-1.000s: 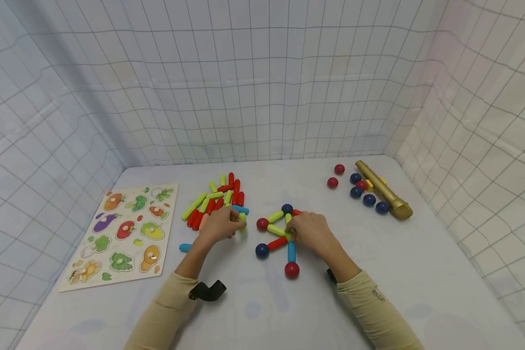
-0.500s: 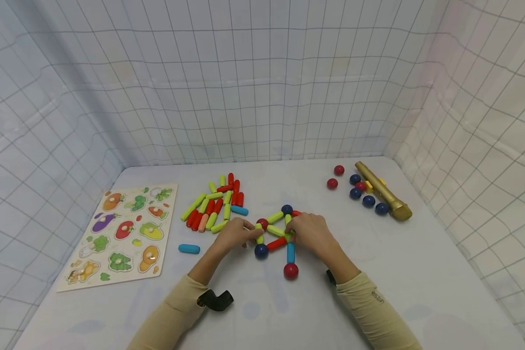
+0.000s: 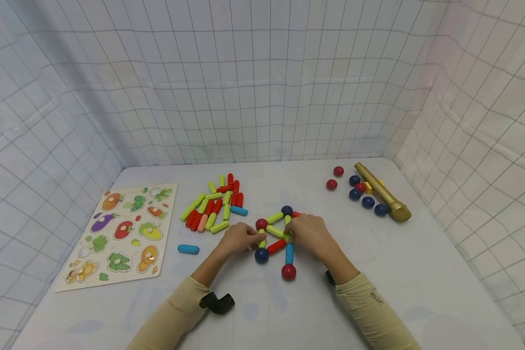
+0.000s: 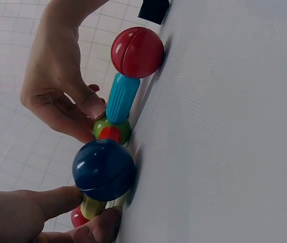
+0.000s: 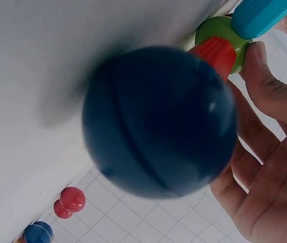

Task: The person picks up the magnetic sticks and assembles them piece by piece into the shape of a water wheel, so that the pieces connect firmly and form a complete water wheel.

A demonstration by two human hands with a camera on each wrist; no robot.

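Yellow-green, a ridged rod (image 4: 91, 208) sits between the red ball (image 3: 261, 223) and navy ball (image 3: 261, 255), pinched in the left hand (image 3: 241, 237). The right hand (image 3: 308, 234) pinches the green ball (image 5: 216, 28), probably steadying the joints, well inside the table's (image 3: 420, 267) edges. Both forearms reach from the near edge, backs of hands upward.

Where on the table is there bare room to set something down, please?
Bare: the front, between the left sleeve and right sleeve; the right, between the right sleeve and gold rod; the far middle, between loose sticks and loose red balls. Crowded: the centre, where left hand and right hand hold the model, and the left, with sticks and board.
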